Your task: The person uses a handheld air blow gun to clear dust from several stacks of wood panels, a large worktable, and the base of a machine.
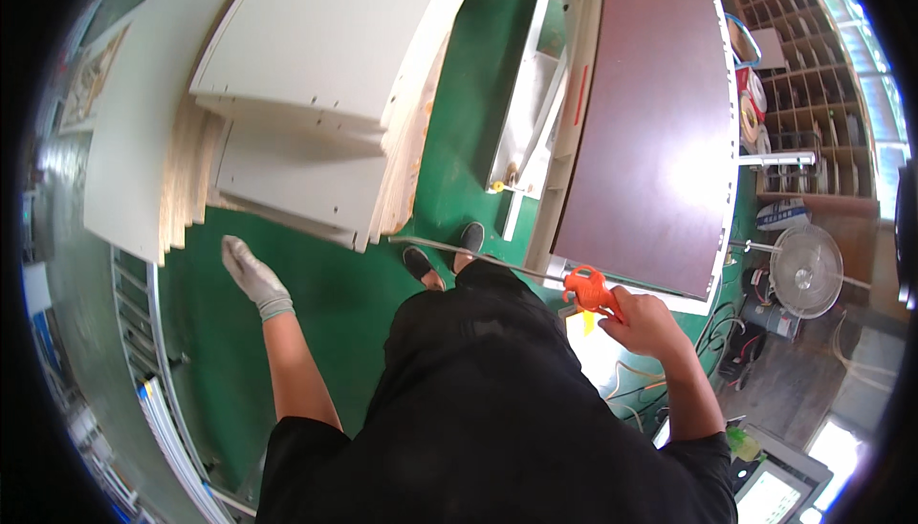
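Observation:
In my bare right hand [652, 325] is an orange air blow gun [586, 289], gripped by its handle. Its long thin metal nozzle [478, 255] points left, and the tip reaches the near corner of a stack of white panels [301, 170]. My left hand [253, 273], in a whitish glove, hangs over the green floor with its fingers stretched out and nothing in them. Just beyond it are the layered raw edges of another white panel stack [143, 180]. Whether the nozzle tip touches the panels I cannot tell.
A dark brown board [650, 122] lies on a workbench at the right. Between it and the panels stands a metal frame [526, 94] on the green floor [464, 141]. A fan [805, 272], hoses and a shelf of pigeonholes [813, 75] are at far right; a ladder-like rack [143, 323] at left.

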The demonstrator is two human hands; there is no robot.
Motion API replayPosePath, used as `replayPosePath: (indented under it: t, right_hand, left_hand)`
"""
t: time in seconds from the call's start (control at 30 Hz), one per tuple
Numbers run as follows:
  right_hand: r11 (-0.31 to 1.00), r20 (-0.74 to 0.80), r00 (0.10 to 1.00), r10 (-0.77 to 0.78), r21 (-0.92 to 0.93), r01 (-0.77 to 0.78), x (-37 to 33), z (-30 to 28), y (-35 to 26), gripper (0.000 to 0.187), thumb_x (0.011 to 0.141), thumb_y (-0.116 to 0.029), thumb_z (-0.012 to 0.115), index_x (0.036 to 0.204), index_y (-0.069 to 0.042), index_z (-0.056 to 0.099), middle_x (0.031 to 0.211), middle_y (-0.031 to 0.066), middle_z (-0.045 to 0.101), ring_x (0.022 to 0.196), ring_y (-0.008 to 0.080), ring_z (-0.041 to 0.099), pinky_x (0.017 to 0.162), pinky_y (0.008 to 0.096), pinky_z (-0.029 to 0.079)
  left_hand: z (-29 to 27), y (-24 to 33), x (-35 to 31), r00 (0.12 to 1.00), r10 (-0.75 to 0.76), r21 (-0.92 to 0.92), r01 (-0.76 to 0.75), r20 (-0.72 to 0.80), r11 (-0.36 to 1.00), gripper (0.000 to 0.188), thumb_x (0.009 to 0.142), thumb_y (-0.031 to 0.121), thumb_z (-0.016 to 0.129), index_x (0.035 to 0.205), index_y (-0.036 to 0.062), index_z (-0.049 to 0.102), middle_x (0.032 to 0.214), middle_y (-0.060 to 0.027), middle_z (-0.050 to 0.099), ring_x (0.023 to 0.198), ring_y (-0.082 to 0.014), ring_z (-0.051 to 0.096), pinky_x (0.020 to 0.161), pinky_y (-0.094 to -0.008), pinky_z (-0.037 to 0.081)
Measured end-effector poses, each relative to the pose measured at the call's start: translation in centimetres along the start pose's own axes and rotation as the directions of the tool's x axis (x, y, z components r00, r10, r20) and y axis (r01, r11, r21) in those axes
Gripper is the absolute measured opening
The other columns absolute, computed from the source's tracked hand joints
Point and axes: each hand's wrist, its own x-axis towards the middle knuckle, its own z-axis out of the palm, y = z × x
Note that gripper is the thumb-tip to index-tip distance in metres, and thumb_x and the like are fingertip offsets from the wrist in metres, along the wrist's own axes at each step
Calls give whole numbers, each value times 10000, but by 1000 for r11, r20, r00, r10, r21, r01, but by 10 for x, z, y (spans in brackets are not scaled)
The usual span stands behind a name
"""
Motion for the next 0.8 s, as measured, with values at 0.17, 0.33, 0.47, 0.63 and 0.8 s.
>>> replayPosePath:
  t: [0.17,0.33,0.47,0.63,0.8]
  right_hand:
    - [912,-495,767,409,193,-362,37,7,73,256,893,-243,642,993,-25,551,815,216,704,794,450,686,718,531,533]
    - [882,-337,831,442,332,-334,31,18,109,287,858,-251,673,1028,-48,561,911,204,713,917,437,677,801,524,526]
    - [533,-387,400,831,760,-371,14,94,248,307,844,-230,663,1086,-56,587,988,212,713,966,437,678,831,529,521]
    - [208,-159,138,978,824,-527,-57,180,321,342,826,-230,661,1099,-35,593,985,233,708,938,440,685,811,525,521]
    - [265,-236,120,964,875,-406,-30,214,294,260,810,-166,660,1001,-20,560,791,186,665,733,368,684,702,476,530]
  left_hand:
    - [85,163,27,818,555,135,-574,155,808,509,1078,269,524,1463,-58,467,1530,-232,452,1420,-355,434,1195,-441,337]
    - [184,224,64,488,612,200,-855,622,479,494,1046,278,544,1469,27,498,1566,-203,434,1465,-380,377,1216,-496,298]
    - [265,235,48,478,391,470,-874,786,124,582,1053,401,502,1530,74,436,1619,-166,376,1503,-388,308,1250,-481,235]
    - [295,234,58,521,379,503,-850,764,156,642,1051,463,495,1558,82,398,1639,-149,357,1508,-374,306,1247,-479,231]
    - [296,238,54,532,393,487,-846,750,217,644,1044,476,505,1559,101,407,1630,-142,378,1497,-382,333,1236,-490,251]
